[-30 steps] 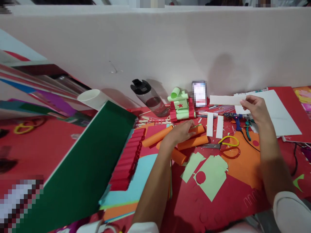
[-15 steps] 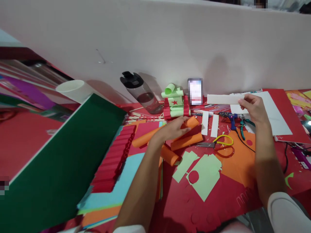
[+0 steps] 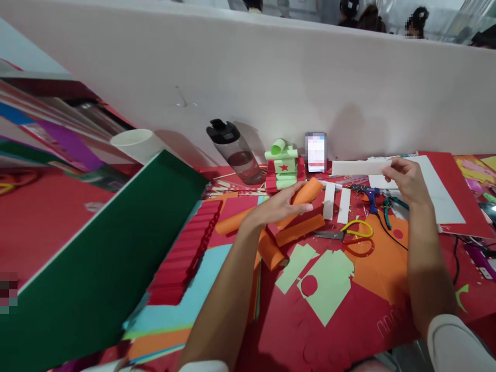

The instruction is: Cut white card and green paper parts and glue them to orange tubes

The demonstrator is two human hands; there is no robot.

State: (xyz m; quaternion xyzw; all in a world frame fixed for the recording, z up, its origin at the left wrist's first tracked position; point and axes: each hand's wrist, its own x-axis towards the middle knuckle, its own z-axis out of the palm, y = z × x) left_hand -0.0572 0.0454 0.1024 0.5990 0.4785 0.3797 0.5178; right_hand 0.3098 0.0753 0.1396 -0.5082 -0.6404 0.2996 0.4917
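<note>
My right hand (image 3: 409,181) pinches one end of a white paper strip (image 3: 358,168), which stretches out level to the left. My left hand (image 3: 277,207) is closed round an orange paper tube (image 3: 309,190), thumb below it and fingers partly hidden behind. More orange tubes lie around that hand: one tube (image 3: 300,230) to its right, another tube (image 3: 270,250) beneath the wrist. Two shorter white strips (image 3: 329,200) lie beside the held tube. Scissors (image 3: 338,235) with yellow and red handles rest open on the red table. Behind stands a green paper model (image 3: 285,166) with a red star.
A phone (image 3: 316,152) leans on the white partition near a water bottle (image 3: 238,155). A blue glue gun (image 3: 372,199) and teal pliers (image 3: 387,212) lie at right. Green paper cutouts (image 3: 329,281) lie in front; a green board (image 3: 104,258) slants at left.
The orange tube in my left hand has tipped up slightly, its far end raised. My right hand still holds the white strip in much the same place. The camera view has shifted a little.
</note>
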